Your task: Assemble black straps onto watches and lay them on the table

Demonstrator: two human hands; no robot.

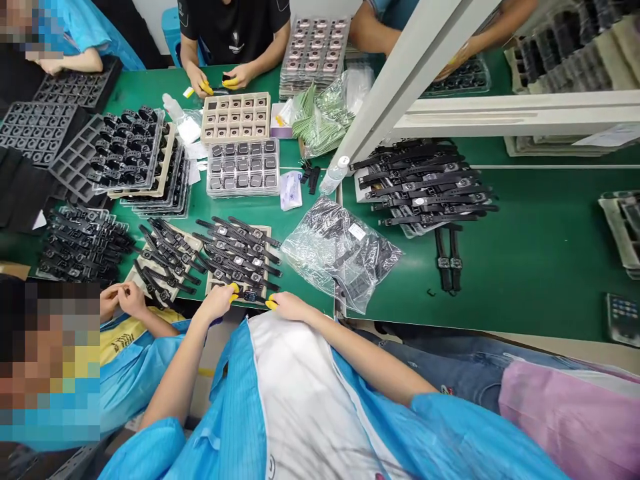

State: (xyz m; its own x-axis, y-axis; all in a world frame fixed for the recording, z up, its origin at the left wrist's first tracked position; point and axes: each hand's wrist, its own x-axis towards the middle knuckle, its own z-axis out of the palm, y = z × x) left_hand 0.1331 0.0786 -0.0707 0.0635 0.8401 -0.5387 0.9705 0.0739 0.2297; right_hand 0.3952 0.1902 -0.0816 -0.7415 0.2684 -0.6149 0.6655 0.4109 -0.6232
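A black-strapped smartwatch (251,295) is stretched level between my two hands at the table's front edge, its dark screen facing up. My left hand (219,301) pinches one strap end, and my right hand (291,307) pinches the other. Yellow covers show on the fingertips of both. Just beyond them lies a beige tray (212,288) with rows of similar black watches on it. To the right of that tray is a clear plastic bag (345,257) with dark things inside.
Another watch-laden tray (181,283) sits to the left, beside a co-worker's hands. Stacked trays (150,153) rise behind it. A plastic bottle (334,175) stands by the slanted white post (385,93). Further right are a watch pile (425,190) and two loose watches (448,261).
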